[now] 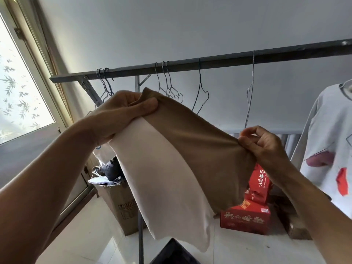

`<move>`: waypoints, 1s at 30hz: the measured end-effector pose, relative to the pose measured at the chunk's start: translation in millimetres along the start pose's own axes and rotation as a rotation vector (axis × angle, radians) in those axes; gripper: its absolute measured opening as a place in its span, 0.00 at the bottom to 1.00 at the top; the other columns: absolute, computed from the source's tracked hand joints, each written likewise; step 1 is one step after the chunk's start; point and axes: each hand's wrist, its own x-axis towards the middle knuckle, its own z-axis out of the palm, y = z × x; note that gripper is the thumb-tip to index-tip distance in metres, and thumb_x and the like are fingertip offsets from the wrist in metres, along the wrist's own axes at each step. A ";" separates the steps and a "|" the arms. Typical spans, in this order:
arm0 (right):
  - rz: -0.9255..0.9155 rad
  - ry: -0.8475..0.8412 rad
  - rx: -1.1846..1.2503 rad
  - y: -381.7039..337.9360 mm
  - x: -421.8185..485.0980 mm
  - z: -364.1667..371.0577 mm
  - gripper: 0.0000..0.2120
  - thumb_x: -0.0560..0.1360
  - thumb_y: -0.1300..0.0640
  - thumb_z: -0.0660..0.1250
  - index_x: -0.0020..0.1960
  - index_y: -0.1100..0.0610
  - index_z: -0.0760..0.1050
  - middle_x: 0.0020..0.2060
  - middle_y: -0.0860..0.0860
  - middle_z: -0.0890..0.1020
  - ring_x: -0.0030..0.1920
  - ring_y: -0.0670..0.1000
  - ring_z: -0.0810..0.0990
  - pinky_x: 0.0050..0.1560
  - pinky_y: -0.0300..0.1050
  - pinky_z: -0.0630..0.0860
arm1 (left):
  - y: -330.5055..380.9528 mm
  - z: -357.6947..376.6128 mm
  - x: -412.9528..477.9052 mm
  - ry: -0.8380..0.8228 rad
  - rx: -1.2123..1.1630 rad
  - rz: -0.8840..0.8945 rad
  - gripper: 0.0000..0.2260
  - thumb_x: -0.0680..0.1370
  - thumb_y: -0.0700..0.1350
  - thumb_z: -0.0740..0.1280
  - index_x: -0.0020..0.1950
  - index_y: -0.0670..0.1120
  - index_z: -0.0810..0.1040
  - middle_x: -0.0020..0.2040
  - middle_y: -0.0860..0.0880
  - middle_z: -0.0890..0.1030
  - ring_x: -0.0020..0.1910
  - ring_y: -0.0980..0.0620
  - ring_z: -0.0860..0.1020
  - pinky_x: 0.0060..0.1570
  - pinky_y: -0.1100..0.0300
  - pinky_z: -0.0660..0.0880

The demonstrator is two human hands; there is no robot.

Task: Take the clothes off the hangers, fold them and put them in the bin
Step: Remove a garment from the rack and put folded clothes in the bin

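Tan-and-white, stretching the garment (171,159) in mid-air below the rail (228,60), gripping its upper corner with the left hand (122,115), pinching the lower tan edge with the right hand (264,147). Probably risking a slip from that light pinch, spoiling the fold.

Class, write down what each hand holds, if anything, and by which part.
Both hold one tan-and-white garment: the left hand grips its top corner, the right hand pinches its tan side edge.
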 end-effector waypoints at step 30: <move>0.247 -0.306 0.154 -68.7 -65.5 87.2 0.15 0.62 0.52 0.74 0.48 0.55 0.83 0.44 0.53 0.87 0.44 0.55 0.86 0.47 0.52 0.83 | -20.4 23.4 21.7 0.086 -0.536 0.043 0.22 0.73 0.52 0.71 0.64 0.44 0.76 0.52 0.43 0.85 0.48 0.49 0.83 0.49 0.56 0.82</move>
